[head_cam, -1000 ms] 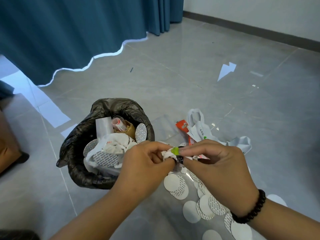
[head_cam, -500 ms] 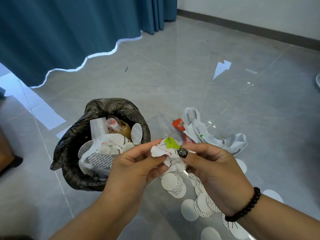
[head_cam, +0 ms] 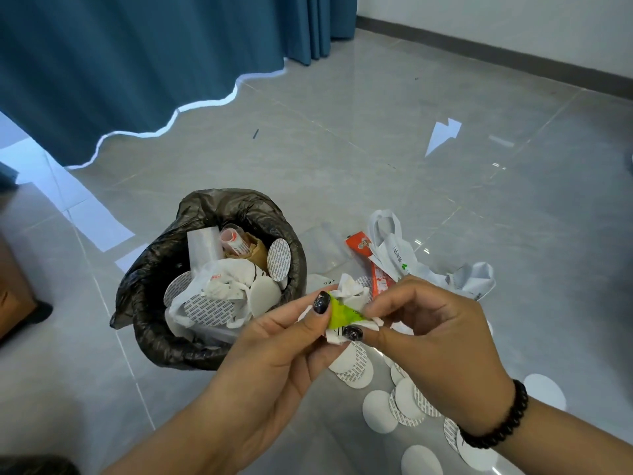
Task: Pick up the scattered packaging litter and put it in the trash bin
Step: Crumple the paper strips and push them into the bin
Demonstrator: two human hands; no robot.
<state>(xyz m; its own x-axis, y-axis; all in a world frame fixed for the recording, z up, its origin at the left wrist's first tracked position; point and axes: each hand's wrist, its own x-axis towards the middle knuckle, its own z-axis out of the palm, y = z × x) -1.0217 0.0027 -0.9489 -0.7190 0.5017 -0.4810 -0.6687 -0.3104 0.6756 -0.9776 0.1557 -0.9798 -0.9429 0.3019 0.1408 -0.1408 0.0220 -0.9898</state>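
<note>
left hand: pinching crumpled wrapper, just right of trash bin
right hand: pinching same wrapper
white discs: floor, right of bin

We see both hands, left hand and right hand, pinching a crumpled wrapper just right of the bin.

Pretty bright daylight shot. Light sneaks in under the curtain at the far left, leaving a wavy bright strip and pale patches on the glossy floor. More white glare spots on the tiles toward the far right. Shadows are soft, mostly under the bin. Wide-angle lens bends the wall line and stretches the corners. Focus is decent, a bit soft overall.
</note>
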